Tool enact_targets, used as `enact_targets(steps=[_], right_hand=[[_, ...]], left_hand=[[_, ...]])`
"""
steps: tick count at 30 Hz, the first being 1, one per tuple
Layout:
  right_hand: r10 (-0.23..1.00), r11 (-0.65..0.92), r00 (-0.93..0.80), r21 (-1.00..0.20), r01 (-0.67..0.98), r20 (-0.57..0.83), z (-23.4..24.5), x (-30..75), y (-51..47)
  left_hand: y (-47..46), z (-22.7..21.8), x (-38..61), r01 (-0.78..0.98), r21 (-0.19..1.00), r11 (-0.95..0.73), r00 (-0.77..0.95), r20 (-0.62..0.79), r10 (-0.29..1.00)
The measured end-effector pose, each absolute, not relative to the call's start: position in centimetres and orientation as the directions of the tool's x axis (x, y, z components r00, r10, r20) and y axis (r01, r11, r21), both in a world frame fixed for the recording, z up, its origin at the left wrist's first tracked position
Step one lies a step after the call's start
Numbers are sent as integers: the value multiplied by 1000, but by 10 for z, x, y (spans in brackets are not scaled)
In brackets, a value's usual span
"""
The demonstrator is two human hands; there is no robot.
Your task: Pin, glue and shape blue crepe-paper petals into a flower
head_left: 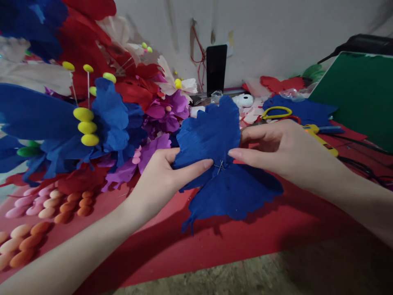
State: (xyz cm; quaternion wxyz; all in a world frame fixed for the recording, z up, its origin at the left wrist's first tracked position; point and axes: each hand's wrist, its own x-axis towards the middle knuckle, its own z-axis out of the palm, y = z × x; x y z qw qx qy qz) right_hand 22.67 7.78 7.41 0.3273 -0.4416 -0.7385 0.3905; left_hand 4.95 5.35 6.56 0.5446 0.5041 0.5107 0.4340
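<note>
Between my hands is a blue fabric butterfly (211, 131) with scalloped wing edges, held up above the red table covering. Thin metal wires (220, 166) cross at its middle. My left hand (172, 172) grips the left part, thumb on top near the wires and fingers hidden behind. My right hand (270, 147) pinches the right edge beside the middle, its thumb in front and the other fingers partly behind the fabric. The lower wing spreads out and downward, with ragged tails at its left end.
At left stand finished-looking blue butterflies (113, 114) with yellow oval beads (87, 127). Orange bead rows (66, 207) lie on the red table covering (172, 258). A phone (216, 69) leans on the wall. Yellow-handled scissors (278, 111), a yellow glue gun (322, 139) and a green board (356, 98) are at right.
</note>
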Motion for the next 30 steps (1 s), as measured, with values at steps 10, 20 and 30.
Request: enact_targets(steps=[10,20,30], right_hand=[[906,370,-375,-798,475,197,73,226,78],[590,722,-286,-335,605,755,75,226,67],[473,814,-499,-144,562,726,72,225,70]], left_hand=[[52,66,50,26,992,124,96,-126,987],[53,67,46,-1,992,128,52,-127,990],[51,67,46,13,993,117,24,-117,993]])
